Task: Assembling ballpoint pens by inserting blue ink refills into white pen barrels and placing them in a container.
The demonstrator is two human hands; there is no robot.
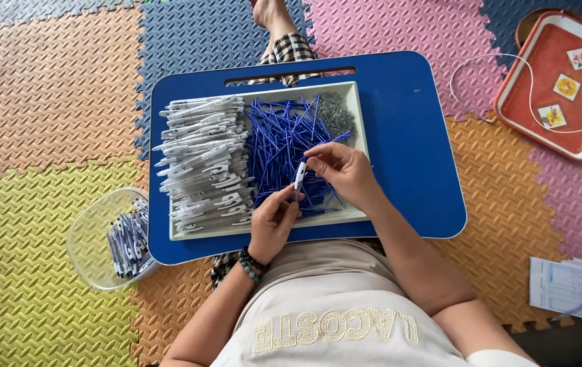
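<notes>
My left hand [274, 221] and my right hand [345, 170] together hold one white pen barrel [300, 175] with a blue refill over a shallow white tray [355, 109]. The left fingers pinch its lower end, the right fingers its upper end. In the tray lie a stack of white pen barrels [203, 163] on the left, a heap of blue refills [281, 143] in the middle and a small pile of metal springs [335, 112] at the far right corner. The tray rests on a blue lap desk [406, 136].
A clear plastic tub [97, 238] with several put-together pens [128, 241] stands on the foam floor mats at the left. An orange tray [562, 88] with small picture cards and a white cord lies at the upper right. Papers with a blue pen [566, 289] lie at the lower right.
</notes>
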